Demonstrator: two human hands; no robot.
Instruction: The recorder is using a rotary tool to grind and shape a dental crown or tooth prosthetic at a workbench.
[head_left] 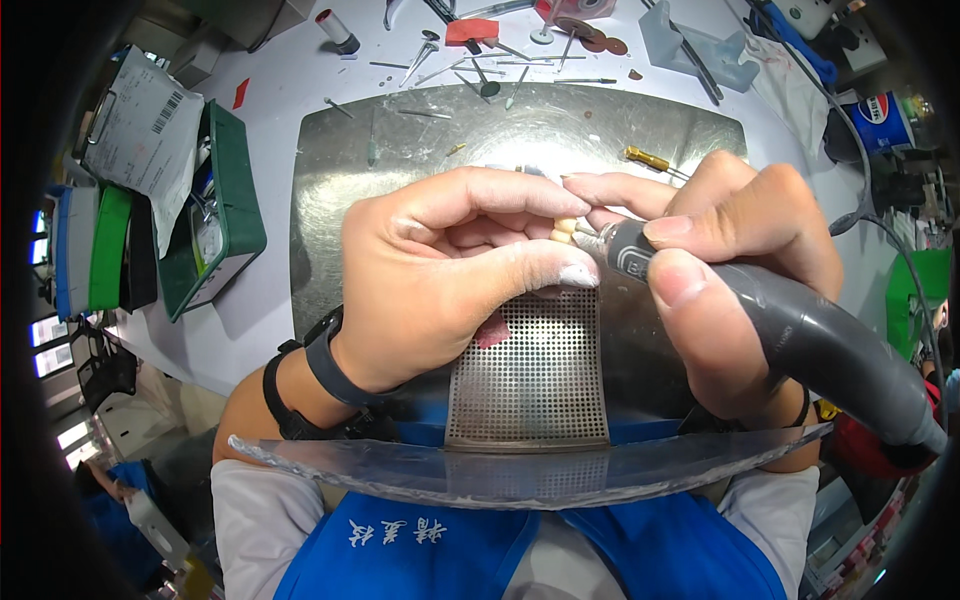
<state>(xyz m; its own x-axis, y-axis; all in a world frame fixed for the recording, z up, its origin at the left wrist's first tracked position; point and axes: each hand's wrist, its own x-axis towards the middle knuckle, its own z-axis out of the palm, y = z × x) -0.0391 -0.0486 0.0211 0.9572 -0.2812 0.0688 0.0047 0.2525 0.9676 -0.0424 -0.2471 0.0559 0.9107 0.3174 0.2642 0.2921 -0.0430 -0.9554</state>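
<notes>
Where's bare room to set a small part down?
Metal plate: between its left edge and the left hand. White table: the strip between the green bin and the plate. Crowded: the plate's far edge, with rotary bits and, beyond it, brown discs; also between left hand and right hand, around the small cream piece and dark handpiece.

I take this for a workshop with a bench for small, fine work. On the white tabletop (270, 145) I see slim metal rotary bits (425, 114) and round brown discs (575, 27) strewn about. Nearer me are a thick, dark grey power handpiece (830, 340), a perforated silver metal grille (530, 380) and a clear, curved plastic shield (640, 470).
</notes>
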